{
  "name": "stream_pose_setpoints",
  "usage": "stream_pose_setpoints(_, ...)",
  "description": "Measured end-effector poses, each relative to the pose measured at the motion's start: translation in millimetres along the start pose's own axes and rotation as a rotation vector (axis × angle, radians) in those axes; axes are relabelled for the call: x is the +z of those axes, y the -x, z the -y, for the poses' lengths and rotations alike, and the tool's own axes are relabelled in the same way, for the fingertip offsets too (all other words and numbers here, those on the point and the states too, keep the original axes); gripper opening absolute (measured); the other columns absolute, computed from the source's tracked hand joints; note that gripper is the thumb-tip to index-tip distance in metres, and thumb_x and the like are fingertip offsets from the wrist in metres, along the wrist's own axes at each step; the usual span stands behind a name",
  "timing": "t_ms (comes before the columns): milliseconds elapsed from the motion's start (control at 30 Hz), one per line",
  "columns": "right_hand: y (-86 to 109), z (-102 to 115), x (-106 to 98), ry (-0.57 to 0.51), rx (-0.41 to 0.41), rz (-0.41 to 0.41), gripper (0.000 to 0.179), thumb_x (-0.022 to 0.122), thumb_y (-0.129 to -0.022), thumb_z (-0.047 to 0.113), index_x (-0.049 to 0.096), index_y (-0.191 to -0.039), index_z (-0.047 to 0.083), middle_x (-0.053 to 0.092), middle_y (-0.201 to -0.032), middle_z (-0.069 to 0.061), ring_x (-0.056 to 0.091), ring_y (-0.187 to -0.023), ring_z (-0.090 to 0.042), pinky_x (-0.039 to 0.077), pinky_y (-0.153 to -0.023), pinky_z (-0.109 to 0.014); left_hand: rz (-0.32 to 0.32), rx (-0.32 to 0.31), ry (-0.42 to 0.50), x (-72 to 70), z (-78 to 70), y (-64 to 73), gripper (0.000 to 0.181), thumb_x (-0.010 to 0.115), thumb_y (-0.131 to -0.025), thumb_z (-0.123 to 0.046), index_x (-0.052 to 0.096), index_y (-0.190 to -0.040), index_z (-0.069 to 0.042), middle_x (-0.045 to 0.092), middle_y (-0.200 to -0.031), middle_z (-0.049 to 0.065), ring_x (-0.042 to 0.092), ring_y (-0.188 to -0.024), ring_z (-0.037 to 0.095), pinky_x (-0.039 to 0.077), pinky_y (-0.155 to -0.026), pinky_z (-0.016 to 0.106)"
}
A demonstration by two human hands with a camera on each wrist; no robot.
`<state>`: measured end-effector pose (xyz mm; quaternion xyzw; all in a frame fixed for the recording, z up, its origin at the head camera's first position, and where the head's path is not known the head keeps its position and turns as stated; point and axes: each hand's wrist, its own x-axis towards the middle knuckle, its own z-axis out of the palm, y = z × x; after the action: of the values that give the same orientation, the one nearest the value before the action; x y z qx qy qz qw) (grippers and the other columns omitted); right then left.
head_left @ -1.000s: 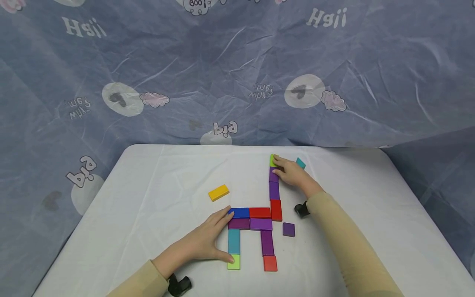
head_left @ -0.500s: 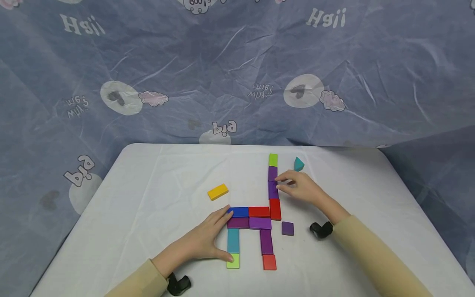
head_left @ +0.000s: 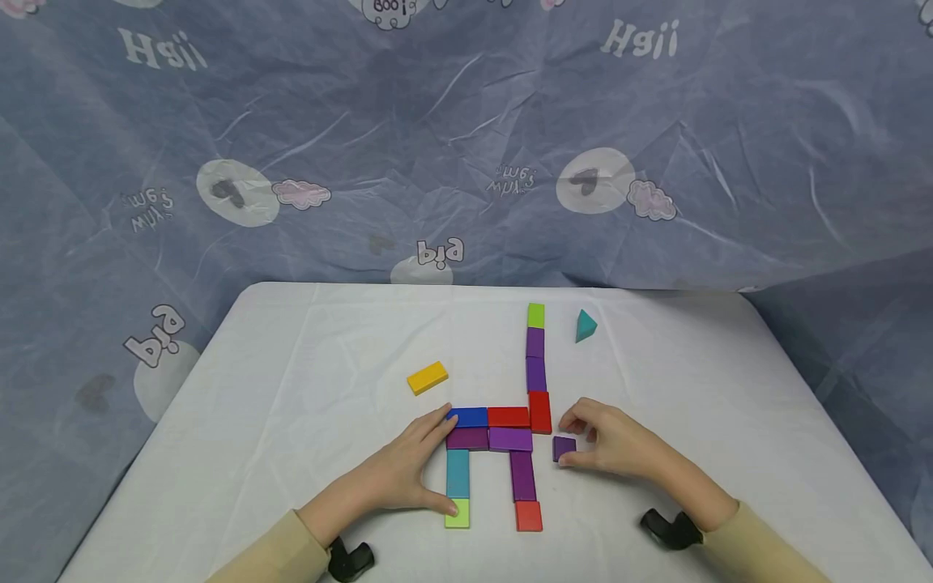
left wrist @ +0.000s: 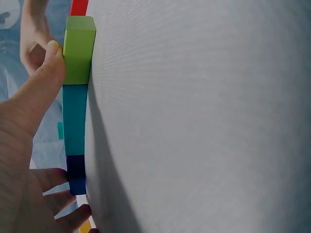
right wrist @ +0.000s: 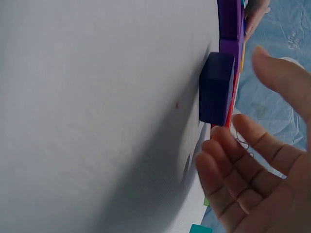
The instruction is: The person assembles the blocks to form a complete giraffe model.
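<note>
Colored blocks lie edge to edge in a figure. A blue block [head_left: 470, 417] and a red one [head_left: 508, 417] form its top row, over two purple blocks. My left hand [head_left: 408, 470] spans its left side, thumb on the lime green block [head_left: 457, 513] and fingertips by the blue block. Between them lies a light blue block [head_left: 457, 474]. My right hand [head_left: 615, 437] is at a loose dark purple block [head_left: 564, 448]. In the right wrist view the thumb and fingers stand apart around that dark block [right wrist: 216, 90], with no grip on it.
A column of red, purple and lime blocks [head_left: 535, 316] rises toward the table's far edge. A loose yellow block [head_left: 428, 378] lies left of it, a teal triangular block [head_left: 586, 325] to its right. White cloth covers the table [head_left: 328, 364].
My right hand has left the top of the column and come toward me, down to the loose dark purple block. The left hand has stayed in place.
</note>
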<state>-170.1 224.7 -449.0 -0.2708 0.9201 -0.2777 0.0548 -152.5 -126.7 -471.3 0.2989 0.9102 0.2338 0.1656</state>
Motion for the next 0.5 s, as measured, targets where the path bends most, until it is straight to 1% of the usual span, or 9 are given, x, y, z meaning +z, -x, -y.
stream_pose_setpoints(100, 2.6, 2.7, 3.6, 0.008, 0.022, 0.018, 0.042, 0.088, -0.071, 0.031, 0.064, -0.1, 0.014, 0.058, -0.09, 0.009, 0.055, -0.082, -0.007, 0.053, -0.071, -0.022, -0.002, 0.001, -0.001, -0.4, 0.4, 0.1, 0.118, 0.076, -0.068, -0.07, 0.023, -0.158, -0.014, 0.01, -0.167, 0.004, 0.02, -0.151, 0.027, 0.036, -0.115, 0.052)
stream_pose_setpoints(167, 2.7, 4.2, 5.2, 0.017, 0.041, 0.027, 0.043, 0.089, -0.07, 0.03, 0.063, -0.1, 0.014, 0.057, -0.088, 0.009, 0.053, -0.081, -0.006, 0.053, -0.071, -0.021, -0.003, 0.0, -0.002, -0.5, 0.7, -0.2, 0.118, 0.076, -0.068, -0.07, 0.023, -0.158, -0.014, 0.01, -0.167, 0.004, 0.02, -0.151, 0.027, 0.036, -0.115, 0.052)
stream_pose_setpoints(267, 2.4, 5.3, 7.1, 0.037, 0.048, 0.03, 0.039, 0.088, -0.071, 0.025, 0.062, -0.098, 0.013, 0.055, -0.086, 0.009, 0.051, -0.08, -0.005, 0.052, -0.07, -0.02, 0.0, -0.001, 0.004, -0.6, 0.9, -0.1, 0.118, 0.076, -0.069, -0.07, 0.022, -0.158, -0.014, 0.01, -0.167, 0.004, 0.02, -0.151, 0.027, 0.036, -0.115, 0.052)
stream_pose_setpoints(367, 2.5, 4.6, 7.5, 0.045, 0.037, 0.03, 0.033, 0.086, -0.073, 0.02, 0.063, -0.095, 0.013, 0.054, -0.086, 0.009, 0.05, -0.079, -0.004, 0.051, -0.069, -0.019, 0.005, -0.001, 0.013, -0.4, 0.8, 0.4, 0.118, 0.076, -0.069, -0.069, 0.022, -0.158, -0.014, 0.009, -0.167, 0.004, 0.019, -0.151, 0.027, 0.035, -0.115, 0.052)
stream_pose_setpoints(500, 0.0, 0.5, 0.3, 0.022, 0.022, 0.042, 0.028, 0.084, -0.075, 0.017, 0.065, -0.095, 0.013, 0.055, -0.085, 0.008, 0.051, -0.076, -0.004, 0.05, -0.066, -0.018, 0.012, -0.005, 0.013, 0.0, 0.1, 0.1, 0.118, 0.076, -0.069, -0.069, 0.022, -0.158, -0.015, 0.009, -0.167, 0.004, 0.019, -0.151, 0.027, 0.035, -0.116, 0.052)
